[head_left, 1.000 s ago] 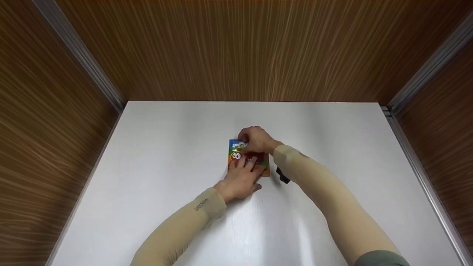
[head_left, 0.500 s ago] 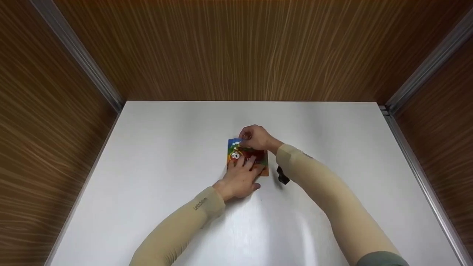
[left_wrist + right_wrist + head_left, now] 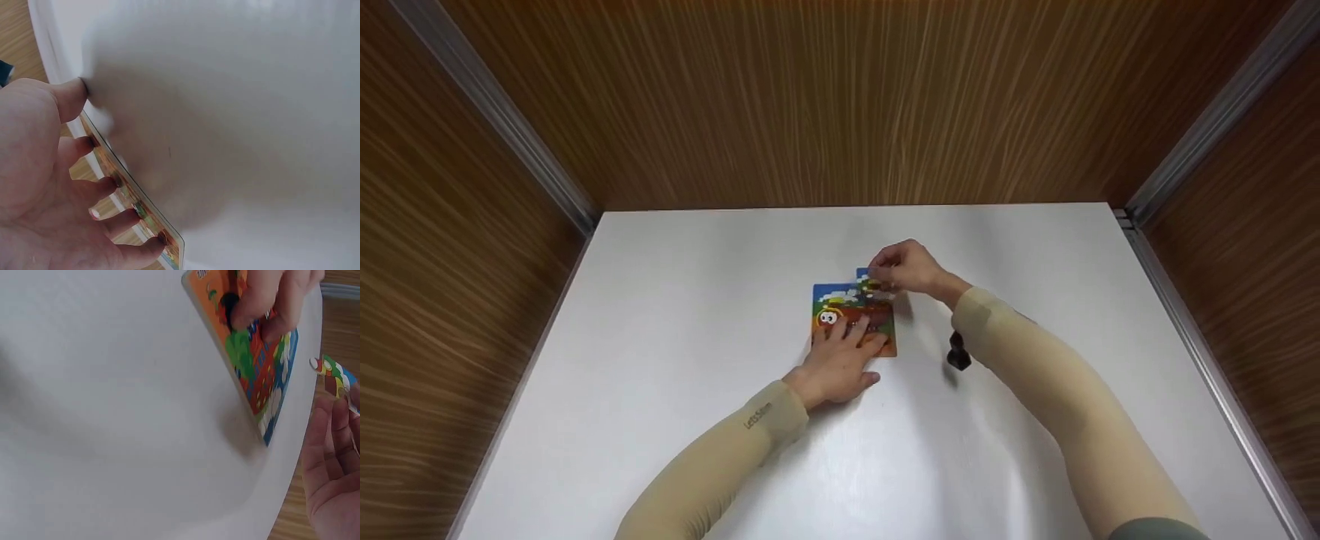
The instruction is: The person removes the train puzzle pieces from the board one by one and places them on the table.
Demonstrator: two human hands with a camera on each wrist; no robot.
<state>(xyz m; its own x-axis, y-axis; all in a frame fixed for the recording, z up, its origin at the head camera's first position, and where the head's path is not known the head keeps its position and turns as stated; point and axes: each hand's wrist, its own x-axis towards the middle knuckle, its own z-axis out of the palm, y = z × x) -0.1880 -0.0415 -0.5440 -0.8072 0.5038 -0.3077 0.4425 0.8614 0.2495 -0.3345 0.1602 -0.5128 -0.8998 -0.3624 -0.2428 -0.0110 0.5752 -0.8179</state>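
A colourful puzzle board (image 3: 823,296) lies on the white table, with a round-eyed red cartoon figure and clouds on its face. My left hand (image 3: 836,367) rests on its lower part, fingers spread; the left wrist view shows the fingertips touching the board (image 3: 143,208). At the board's upper right corner, my right hand (image 3: 911,268) pinches a small puzzle piece (image 3: 863,277) between thumb and fingers. In the right wrist view, that puzzle piece (image 3: 337,377) has a rounded tab and stands raised off the board (image 3: 264,377). The fingers hide part of both.
The white tabletop (image 3: 697,300) stretches around the board. Wood-grain panels (image 3: 840,105) with metal edge strips enclose it at the back and both sides. A small black object (image 3: 958,354) shows beneath the right forearm.
My right hand has moved right and slightly away from me, lifting the puzzle piece off the board's upper part. The left hand stays on the board. The head view has shifted slightly.
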